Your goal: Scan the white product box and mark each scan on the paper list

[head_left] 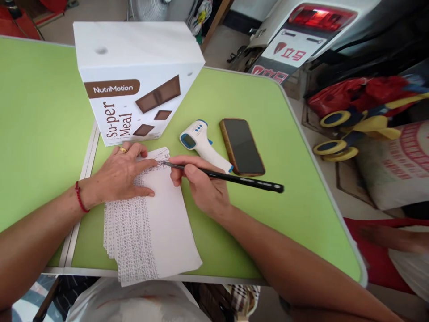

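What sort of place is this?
Probably a household room or small shop doubling as storage: a scooter's rear end beyond the green table, a bulky printed sack on the right, and an electric fan behind.

We read white "NutriMotion" on brown band (111, 88) of white cardboard box (137, 44), brown "Su-per Meal" turned sideways below. Red "立马" on white plate (283, 47) of white vehicle (273, 27), repeated lower. Handwriting on white paper sheets (169, 237), print on slim black pen (248, 180), red print on pale sack (389, 172): illegible.
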Action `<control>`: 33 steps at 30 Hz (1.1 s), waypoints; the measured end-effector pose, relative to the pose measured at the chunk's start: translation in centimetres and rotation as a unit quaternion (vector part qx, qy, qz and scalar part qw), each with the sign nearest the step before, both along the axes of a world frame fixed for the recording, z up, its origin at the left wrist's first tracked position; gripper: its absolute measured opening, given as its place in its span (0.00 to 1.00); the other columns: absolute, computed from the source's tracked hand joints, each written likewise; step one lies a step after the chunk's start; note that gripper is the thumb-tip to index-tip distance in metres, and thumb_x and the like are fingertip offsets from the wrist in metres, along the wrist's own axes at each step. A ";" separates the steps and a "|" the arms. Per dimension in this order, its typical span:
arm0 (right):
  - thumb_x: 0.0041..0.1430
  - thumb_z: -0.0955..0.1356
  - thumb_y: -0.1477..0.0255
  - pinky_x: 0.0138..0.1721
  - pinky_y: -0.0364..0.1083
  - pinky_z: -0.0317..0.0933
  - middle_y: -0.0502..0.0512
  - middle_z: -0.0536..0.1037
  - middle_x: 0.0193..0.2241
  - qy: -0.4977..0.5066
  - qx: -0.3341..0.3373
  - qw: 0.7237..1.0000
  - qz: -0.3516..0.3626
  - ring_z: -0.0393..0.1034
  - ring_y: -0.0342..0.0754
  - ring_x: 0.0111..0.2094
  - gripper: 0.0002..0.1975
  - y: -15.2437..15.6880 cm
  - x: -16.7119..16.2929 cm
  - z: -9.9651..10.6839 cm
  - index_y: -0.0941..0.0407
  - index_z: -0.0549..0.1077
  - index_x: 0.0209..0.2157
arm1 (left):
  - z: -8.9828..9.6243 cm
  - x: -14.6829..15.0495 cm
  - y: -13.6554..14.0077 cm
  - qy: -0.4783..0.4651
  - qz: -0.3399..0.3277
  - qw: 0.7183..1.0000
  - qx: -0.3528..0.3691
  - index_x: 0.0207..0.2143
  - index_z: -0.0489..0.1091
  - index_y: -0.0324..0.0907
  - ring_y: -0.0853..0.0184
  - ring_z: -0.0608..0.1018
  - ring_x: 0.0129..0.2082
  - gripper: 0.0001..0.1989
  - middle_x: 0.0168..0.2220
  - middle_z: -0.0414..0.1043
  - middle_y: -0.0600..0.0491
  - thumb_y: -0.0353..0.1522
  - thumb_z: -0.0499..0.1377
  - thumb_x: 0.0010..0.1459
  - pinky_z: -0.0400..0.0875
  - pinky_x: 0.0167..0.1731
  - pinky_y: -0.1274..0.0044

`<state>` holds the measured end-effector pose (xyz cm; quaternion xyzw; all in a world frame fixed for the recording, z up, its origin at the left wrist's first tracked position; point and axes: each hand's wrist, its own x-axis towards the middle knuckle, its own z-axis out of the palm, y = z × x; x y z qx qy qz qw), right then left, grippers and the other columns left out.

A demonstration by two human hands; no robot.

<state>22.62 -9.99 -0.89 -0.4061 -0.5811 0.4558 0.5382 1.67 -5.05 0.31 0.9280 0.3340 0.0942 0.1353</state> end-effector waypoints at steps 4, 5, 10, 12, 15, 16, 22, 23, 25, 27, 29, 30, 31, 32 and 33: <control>0.55 0.66 0.73 0.23 0.43 0.62 0.45 0.71 0.20 -0.024 -0.027 0.999 -0.010 0.65 0.40 0.20 0.04 0.0 -0.3 -0.3 0.54 0.73 0.33 | 0.0 0.4 -0.3 0.011 0.008 1.000 -0.007 0.57 0.70 0.44 0.49 0.68 0.47 0.32 0.50 0.64 0.40 0.46 0.68 0.52 0.64 0.46 0.60; 0.53 0.67 0.74 0.22 0.42 0.61 0.44 0.70 0.19 -0.036 -0.036 0.999 -0.020 0.64 0.40 0.19 0.03 0.1 -0.4 -0.5 0.54 0.72 0.32 | 0.0 0.5 -0.3 0.011 0.008 1.000 -0.005 0.56 0.71 0.44 0.50 0.68 0.47 0.31 0.50 0.64 0.41 0.46 0.68 0.52 0.64 0.46 0.60; 0.49 0.68 0.71 0.21 0.42 0.60 0.45 0.70 0.20 -0.109 -0.061 0.991 -0.047 0.63 0.40 0.20 0.03 0.3 -0.8 -0.9 0.54 0.69 0.28 | -0.1 0.5 -0.3 0.004 0.003 1.000 0.007 0.55 0.71 0.43 0.50 0.68 0.46 0.31 0.50 0.64 0.40 0.47 0.68 0.52 0.64 0.44 0.62; 0.49 0.68 0.71 0.22 0.43 0.61 0.46 0.71 0.20 -0.151 -0.037 0.987 -0.050 0.63 0.40 0.21 0.03 0.3 -0.9 -0.9 0.54 0.69 0.26 | -0.2 0.5 -0.3 0.001 0.001 1.000 0.007 0.55 0.71 0.43 0.50 0.68 0.46 0.31 0.50 0.64 0.40 0.47 0.68 0.52 0.63 0.45 0.62; 0.50 0.67 0.73 0.24 0.43 0.60 0.46 0.71 0.20 -0.186 0.010 0.981 -0.047 0.62 0.41 0.21 0.04 0.3 -0.9 -0.9 0.54 0.68 0.24 | -0.3 0.5 -0.3 -0.004 0.002 1.000 0.009 0.55 0.72 0.44 0.51 0.68 0.47 0.31 0.50 0.64 0.41 0.47 0.68 0.51 0.63 0.46 0.61; 0.51 0.66 0.73 0.24 0.43 0.60 0.46 0.71 0.20 -0.191 0.021 0.980 -0.046 0.62 0.41 0.22 0.04 0.3 -0.8 -1.0 0.54 0.68 0.24 | -0.4 0.5 -0.3 -0.005 0.002 1.000 0.011 0.55 0.72 0.44 0.51 0.68 0.47 0.31 0.50 0.64 0.41 0.47 0.68 0.51 0.63 0.46 0.61; 0.52 0.66 0.73 0.25 0.43 0.59 0.45 0.71 0.20 -0.203 0.026 0.978 -0.044 0.61 0.41 0.22 0.05 0.4 -0.8 -1.4 0.53 0.67 0.23 | -0.5 0.4 -0.3 -0.009 -0.001 1.000 0.015 0.55 0.72 0.44 0.51 0.67 0.47 0.31 0.50 0.64 0.41 0.47 0.68 0.52 0.63 0.46 0.61; 0.52 0.66 0.73 0.25 0.43 0.58 0.45 0.70 0.20 -0.202 0.024 0.978 -0.042 0.61 0.41 0.22 0.05 0.4 -0.8 -1.4 0.53 0.67 0.23 | -0.5 0.4 -0.3 -0.010 -0.001 1.000 0.016 0.55 0.72 0.44 0.51 0.67 0.47 0.31 0.50 0.64 0.41 0.47 0.68 0.51 0.63 0.46 0.61; 0.52 0.66 0.73 0.25 0.43 0.58 0.45 0.70 0.19 -0.202 0.023 0.978 -0.039 0.60 0.41 0.22 0.05 0.4 -0.8 -1.3 0.53 0.67 0.23 | -0.5 0.5 -0.3 -0.010 0.000 1.000 0.015 0.54 0.72 0.44 0.51 0.67 0.47 0.31 0.49 0.64 0.41 0.47 0.68 0.51 0.63 0.46 0.61; 0.52 0.66 0.73 0.25 0.43 0.57 0.45 0.69 0.19 -0.204 0.027 0.978 -0.036 0.60 0.40 0.22 0.06 0.4 -0.9 -1.3 0.54 0.66 0.23 | -0.5 0.5 -0.3 -0.008 0.000 1.000 0.014 0.55 0.72 0.44 0.51 0.68 0.46 0.31 0.49 0.64 0.41 0.47 0.69 0.51 0.63 0.46 0.61; 0.52 0.66 0.74 0.25 0.43 0.57 0.45 0.68 0.20 -0.207 0.031 0.977 -0.033 0.60 0.40 0.22 0.06 0.3 -0.9 -1.2 0.54 0.66 0.23 | -0.4 0.5 -0.3 -0.003 0.000 1.000 0.013 0.55 0.72 0.44 0.51 0.68 0.46 0.31 0.49 0.64 0.41 0.47 0.69 0.51 0.63 0.46 0.61; 0.52 0.66 0.74 0.25 0.43 0.57 0.45 0.68 0.20 -0.210 0.030 0.977 -0.032 0.60 0.40 0.22 0.06 0.3 -0.9 -1.1 0.54 0.65 0.23 | -0.4 0.5 -0.3 -0.003 0.001 1.000 0.013 0.55 0.72 0.44 0.51 0.68 0.45 0.31 0.49 0.64 0.41 0.47 0.69 0.51 0.63 0.45 0.61; 0.52 0.65 0.74 0.25 0.43 0.57 0.45 0.68 0.20 -0.213 0.028 0.976 -0.030 0.60 0.40 0.22 0.06 0.3 -0.9 -1.1 0.54 0.65 0.23 | -0.4 0.5 -0.3 -0.002 0.001 1.000 0.013 0.54 0.73 0.44 0.51 0.68 0.45 0.31 0.49 0.64 0.41 0.47 0.69 0.51 0.63 0.45 0.61; 0.52 0.65 0.74 0.25 0.43 0.57 0.45 0.68 0.20 -0.217 0.025 0.975 -0.030 0.59 0.40 0.22 0.06 0.3 -0.9 -1.0 0.54 0.65 0.23 | -0.4 0.5 -0.3 -0.003 0.001 1.000 0.013 0.54 0.73 0.44 0.51 0.68 0.45 0.31 0.49 0.64 0.41 0.47 0.69 0.51 0.63 0.45 0.61; 0.52 0.65 0.74 0.25 0.43 0.57 0.45 0.67 0.20 -0.218 0.022 0.975 -0.030 0.59 0.40 0.22 0.06 0.3 -0.9 -1.0 0.54 0.65 0.23 | -0.4 0.5 -0.3 -0.004 0.001 1.000 0.013 0.54 0.73 0.44 0.51 0.68 0.46 0.31 0.49 0.64 0.41 0.47 0.69 0.51 0.63 0.45 0.61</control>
